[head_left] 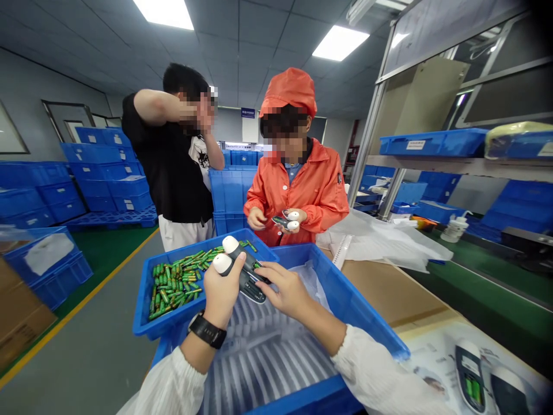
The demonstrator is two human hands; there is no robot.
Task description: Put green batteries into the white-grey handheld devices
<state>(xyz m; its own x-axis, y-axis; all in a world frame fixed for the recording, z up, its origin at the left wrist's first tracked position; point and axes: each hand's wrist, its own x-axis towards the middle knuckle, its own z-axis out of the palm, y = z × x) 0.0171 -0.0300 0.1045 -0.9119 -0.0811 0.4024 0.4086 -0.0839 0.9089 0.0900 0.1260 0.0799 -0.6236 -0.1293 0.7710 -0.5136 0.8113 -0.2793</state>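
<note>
Two dark grey handheld devices with rounded white ends are held side by side in my left hand (222, 291), above the bins. The nearer handheld device (251, 286) shows an open battery compartment; the farther handheld device (233, 246) lies just beyond it. My right hand (285, 288) is closed, its fingertips at the compartments around a green battery (258, 266), mostly hidden by the fingers. Loose green batteries (179, 279) fill a blue tray (144, 323) on the left. Below my hands, a large blue bin (367, 323) holds rows of items under clear plastic.
Opposite, a person in orange (298, 178) holds similar devices; a person in black (173, 167) stands left of them. At lower right, a device with green batteries (473, 383) lies beside another device (510, 392). A metal-framed shelf (458, 163) rises on the right.
</note>
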